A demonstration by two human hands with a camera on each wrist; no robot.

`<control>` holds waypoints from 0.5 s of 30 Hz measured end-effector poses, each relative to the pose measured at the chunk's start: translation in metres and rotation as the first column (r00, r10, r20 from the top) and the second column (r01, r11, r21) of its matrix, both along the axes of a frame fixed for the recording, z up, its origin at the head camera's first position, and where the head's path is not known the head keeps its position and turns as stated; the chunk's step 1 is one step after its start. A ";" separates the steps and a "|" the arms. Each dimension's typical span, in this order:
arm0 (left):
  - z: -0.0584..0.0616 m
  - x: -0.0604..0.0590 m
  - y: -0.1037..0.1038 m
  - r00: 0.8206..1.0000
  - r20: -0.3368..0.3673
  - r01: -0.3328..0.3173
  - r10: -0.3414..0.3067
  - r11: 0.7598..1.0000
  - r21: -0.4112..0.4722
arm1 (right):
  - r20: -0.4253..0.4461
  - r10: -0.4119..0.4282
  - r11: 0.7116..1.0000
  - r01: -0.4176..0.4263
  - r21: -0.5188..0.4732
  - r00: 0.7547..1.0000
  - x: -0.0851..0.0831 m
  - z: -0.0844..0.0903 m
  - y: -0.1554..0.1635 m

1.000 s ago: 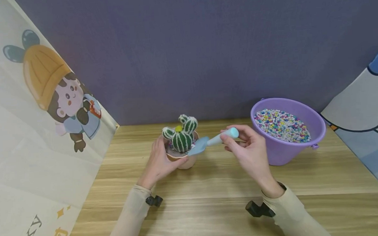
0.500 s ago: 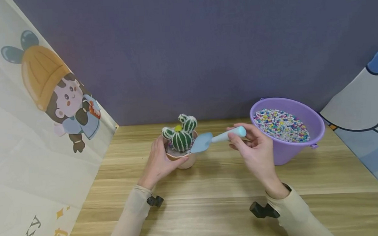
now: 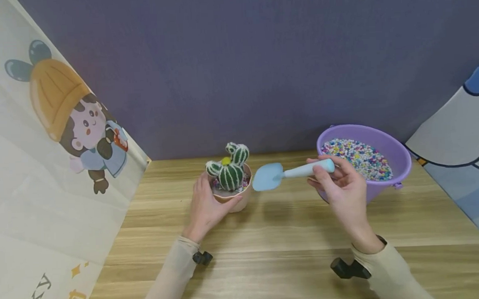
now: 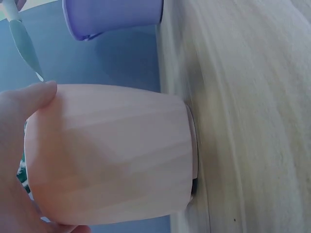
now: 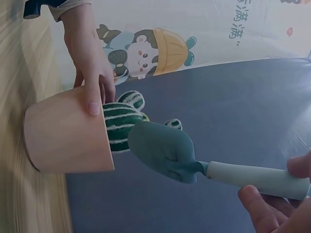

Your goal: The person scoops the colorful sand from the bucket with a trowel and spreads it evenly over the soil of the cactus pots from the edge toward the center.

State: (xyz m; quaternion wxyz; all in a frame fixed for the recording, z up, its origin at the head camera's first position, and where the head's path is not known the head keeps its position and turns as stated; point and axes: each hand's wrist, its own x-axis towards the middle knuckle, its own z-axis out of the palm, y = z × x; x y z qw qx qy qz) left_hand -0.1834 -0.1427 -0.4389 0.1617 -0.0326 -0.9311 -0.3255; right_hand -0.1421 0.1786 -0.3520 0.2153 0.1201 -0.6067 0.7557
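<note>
My left hand [image 3: 207, 209] grips a pale pink flower pot [image 3: 245, 200] at its left side, thumb along the near rim. In the left wrist view the pot [image 4: 116, 155] stands upright on the table, its wall filling the middle. A green and white striped cactus [image 3: 230, 176] with a yellow flower sits in it, with coloured beads around its base. My right hand [image 3: 345, 189] pinches the handle of a light blue trowel [image 3: 269, 176]. The trowel's blade points left, just right of the pot and apart from it. In the right wrist view the blade [image 5: 165, 150] partly covers the cactus.
A purple bucket [image 3: 400, 165] holding many small coloured beads [image 3: 372, 161] stands at the right, partly behind my right hand. A dark blue-grey panel [image 3: 236, 74] rises at the table's back edge. Printed cloths hang at the left and right sides. The tabletop [image 3: 275, 241] is wood-grained.
My right hand has drawn the trowel rightward, away from the pot's rim, and its blade has turned flatter toward the camera. My left hand keeps its hold on the pot.
</note>
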 end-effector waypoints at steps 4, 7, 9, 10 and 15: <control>0.000 0.001 0.001 1.000 0.006 -0.004 0.004 1.000 -0.004 | 0.002 -0.005 1.000 0.005 -0.013 1.000 -0.001 0.001 0.011; 0.001 0.002 -0.001 1.000 0.006 0.011 -0.011 1.000 0.007 | 0.023 0.009 0.999 -0.008 -0.042 1.000 -0.001 0.002 0.019; 0.002 0.003 -0.002 1.000 -0.006 0.023 -0.023 0.999 0.027 | 0.037 0.035 0.996 -0.032 -0.078 0.999 -0.001 0.002 0.026; 0.003 0.004 -0.002 1.000 -0.017 0.027 -0.026 0.999 0.038 | 0.042 0.048 0.994 -0.044 -0.099 0.998 -0.001 0.002 0.029; 0.009 0.005 -0.002 0.994 -0.111 0.014 -0.002 0.994 0.108 | 0.059 0.139 0.972 -0.124 -0.201 0.989 -0.004 0.000 0.042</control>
